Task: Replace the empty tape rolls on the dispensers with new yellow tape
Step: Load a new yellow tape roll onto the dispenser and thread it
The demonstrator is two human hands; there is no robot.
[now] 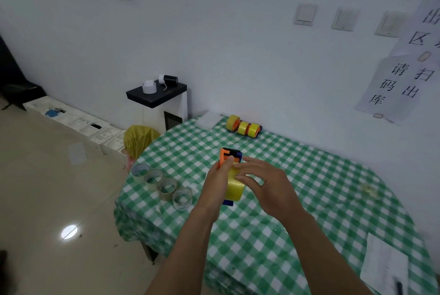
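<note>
An orange-and-blue plastic tape dispenser (230, 155) carrying a roll of glossy yellow tape (234, 187) is held above the green-and-white checked tablecloth (297, 211), directly ahead of the person and between the two hands. Its long axis runs away from the body, orange head pointing toward the wall, blue handle end toward the wrists. The dispenser is clasped from the left by the left hand (217, 181), thumb pressed along the orange frame; the right hand (264, 186) is laid over the roll from the right, fingers loosely extended across the yellow face, and whether tape is pinched cannot be told. The coming move is judged to be a seating or threading of the roll, for which the right hand is better placed. Four emptied, clear-looking tape rolls (162, 186) lie in a row near the table's left edge. Three loaded yellow dispensers (244, 126) are counted by the wall, well apart from the hands.
</note>
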